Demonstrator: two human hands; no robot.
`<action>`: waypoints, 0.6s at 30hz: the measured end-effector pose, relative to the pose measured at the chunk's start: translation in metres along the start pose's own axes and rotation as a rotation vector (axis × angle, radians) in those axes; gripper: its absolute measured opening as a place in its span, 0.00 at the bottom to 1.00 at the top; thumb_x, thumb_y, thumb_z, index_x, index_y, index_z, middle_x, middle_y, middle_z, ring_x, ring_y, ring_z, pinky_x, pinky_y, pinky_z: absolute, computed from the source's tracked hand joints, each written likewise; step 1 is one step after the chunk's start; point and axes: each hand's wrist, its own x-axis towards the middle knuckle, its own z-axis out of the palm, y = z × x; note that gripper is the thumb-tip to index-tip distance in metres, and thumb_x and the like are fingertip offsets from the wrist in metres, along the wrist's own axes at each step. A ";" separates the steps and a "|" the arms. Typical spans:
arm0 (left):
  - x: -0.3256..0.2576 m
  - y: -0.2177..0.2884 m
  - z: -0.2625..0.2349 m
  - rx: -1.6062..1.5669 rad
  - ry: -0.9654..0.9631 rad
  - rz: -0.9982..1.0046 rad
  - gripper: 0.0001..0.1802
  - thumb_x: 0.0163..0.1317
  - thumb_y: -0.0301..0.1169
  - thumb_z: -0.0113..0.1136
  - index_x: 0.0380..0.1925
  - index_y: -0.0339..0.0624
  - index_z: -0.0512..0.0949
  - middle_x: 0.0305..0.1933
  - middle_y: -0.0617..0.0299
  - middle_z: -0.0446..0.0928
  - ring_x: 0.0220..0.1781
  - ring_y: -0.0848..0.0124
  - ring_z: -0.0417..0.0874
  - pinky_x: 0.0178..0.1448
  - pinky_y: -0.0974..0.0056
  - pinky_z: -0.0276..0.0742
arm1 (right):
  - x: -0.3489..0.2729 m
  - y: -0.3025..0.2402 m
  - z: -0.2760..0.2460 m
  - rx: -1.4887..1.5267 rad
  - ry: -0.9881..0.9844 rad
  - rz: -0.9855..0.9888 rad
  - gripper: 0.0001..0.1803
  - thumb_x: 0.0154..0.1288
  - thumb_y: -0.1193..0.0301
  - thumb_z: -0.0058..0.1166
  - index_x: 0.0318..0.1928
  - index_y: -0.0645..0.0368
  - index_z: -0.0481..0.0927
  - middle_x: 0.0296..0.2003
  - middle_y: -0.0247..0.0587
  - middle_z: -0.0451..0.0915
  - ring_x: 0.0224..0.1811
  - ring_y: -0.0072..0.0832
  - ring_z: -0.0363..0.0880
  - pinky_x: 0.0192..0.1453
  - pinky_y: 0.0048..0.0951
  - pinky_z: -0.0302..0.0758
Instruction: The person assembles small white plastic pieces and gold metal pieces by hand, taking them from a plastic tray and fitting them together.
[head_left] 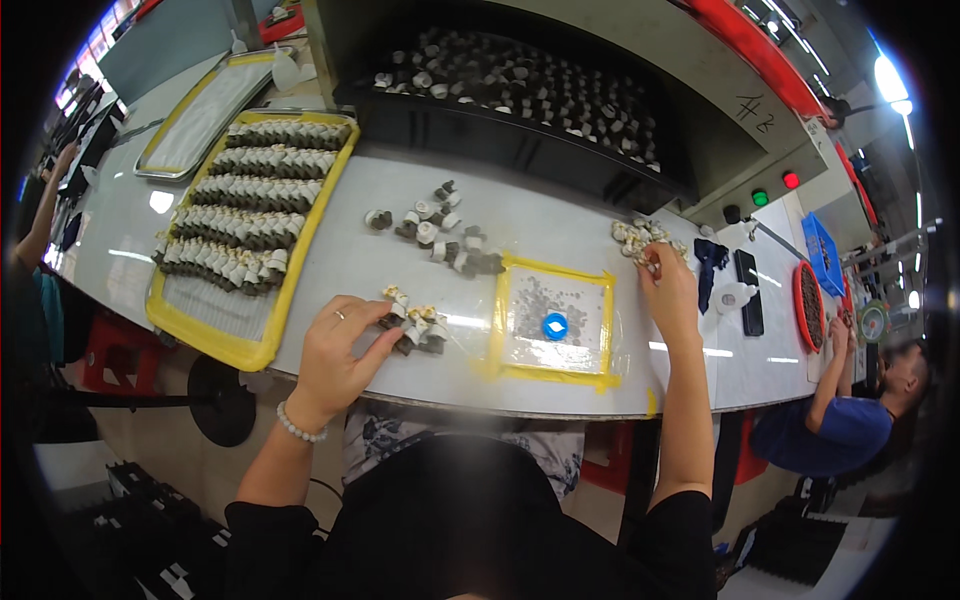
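Looks partly done: five rows of parts (235,225) on tray (215,343), near end bare, loose parts (427,233) left on worktop (560,220), left hand (340,345) pinching a cluster (425,332) there, right hand (668,290) at bits (635,235), grip contents unclear.

Long white worktable (350,268), red stool (130,352) at lower left, pale floor (175,440), bright ceiling light (888,80) at upper right

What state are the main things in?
Left hand: touching clustered parts
Right hand: at piled pieces
Yellow tray: partly filled, five rows of parts
Dark bin: holding many loose parts
Blue disc: inside yellow tape square
Green button: appears lit
Red button: appears lit
Black slab: lying flat
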 end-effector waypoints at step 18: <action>0.065 -0.037 0.011 0.415 -0.137 -0.143 0.10 0.60 0.26 0.57 0.41 0.38 0.72 0.31 0.49 0.73 0.34 0.53 0.77 0.38 0.56 0.73 | -0.080 -0.060 -0.001 0.330 -0.044 -0.218 0.09 0.51 0.80 0.57 0.35 0.62 0.79 0.38 0.44 0.81 0.40 0.41 0.80 0.45 0.34 0.77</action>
